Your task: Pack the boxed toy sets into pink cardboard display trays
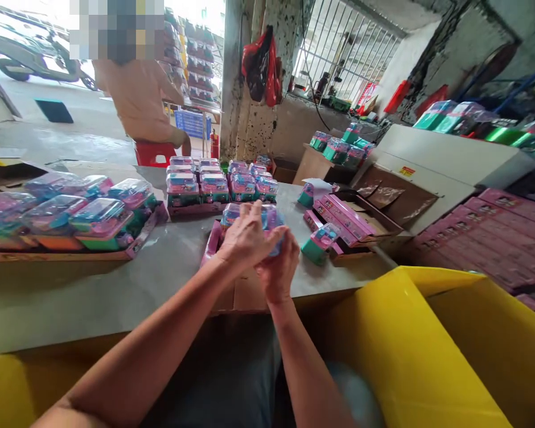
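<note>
Both my hands meet over the table's front edge around one small clear-lidded toy pack (271, 219). My left hand (246, 236) lies on top of it with fingers curled over the lid. My right hand (279, 268) cups it from below and the right. Most of the pack is hidden between my palms. A flat pink carton (213, 241) lies just behind my hands. Another toy pack with a green base (320, 242) lies tilted a little to the right.
Trays of the same packs stand at the left (71, 217) and at the back middle (214, 187). Pink cartons (345, 217) lie at the right. A yellow bin (428, 345) is at my lower right. A person sits on a red stool (154, 153) behind the table.
</note>
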The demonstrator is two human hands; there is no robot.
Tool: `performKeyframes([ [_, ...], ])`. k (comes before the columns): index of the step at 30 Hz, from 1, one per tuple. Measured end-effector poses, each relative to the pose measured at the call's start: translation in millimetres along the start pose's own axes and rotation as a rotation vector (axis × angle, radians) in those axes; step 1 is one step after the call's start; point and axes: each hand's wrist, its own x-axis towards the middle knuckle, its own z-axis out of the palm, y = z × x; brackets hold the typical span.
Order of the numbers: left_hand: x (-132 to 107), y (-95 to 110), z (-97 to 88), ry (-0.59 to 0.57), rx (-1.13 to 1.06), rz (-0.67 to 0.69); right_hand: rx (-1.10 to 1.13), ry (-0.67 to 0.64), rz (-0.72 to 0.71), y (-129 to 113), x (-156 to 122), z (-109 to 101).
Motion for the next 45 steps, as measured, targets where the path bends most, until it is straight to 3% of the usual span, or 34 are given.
performKeyframes([
  [3,19,3,11.0,-0.139,-0.011,0.274,0.205,0.063,0.240,34,-2,-6],
  [6,59,-22,19.6,-0.127,0.086,0.528,0.487,0.022,0.346,47,-6,-9],
  [8,89,-45,28.4,-0.112,0.187,0.573,0.634,-0.037,0.368,47,-6,-6],
  [10,115,-66,38.7,-0.176,0.251,0.539,0.738,-0.121,0.397,47,-3,0],
  [14,141,-95,50.7,-0.327,0.264,0.521,0.782,-0.340,0.441,59,12,9],
  [19,143,-104,28.2,-0.488,0.224,0.583,0.804,-0.606,0.445,78,20,4],
  [24,144,-89,1.4,-0.720,0.099,0.521,0.790,-0.635,0.365,83,17,5],
  [27,139,-78,11.2,-0.666,0.196,0.519,0.751,-0.672,0.360,81,22,5],
  [32,127,-70,33.4,-0.636,0.463,0.706,0.445,-0.828,0.317,73,35,0],
  [38,130,-86,31.3,-0.516,0.512,0.713,-0.086,-0.719,0.161,90,21,12],
  [41,135,-91,32.5,-0.523,0.499,0.716,-0.062,-0.854,0.162,102,23,9],
  [45,136,-89,29.4,-0.573,0.464,0.672,0.098,-1.051,0.156,108,52,-2],
])
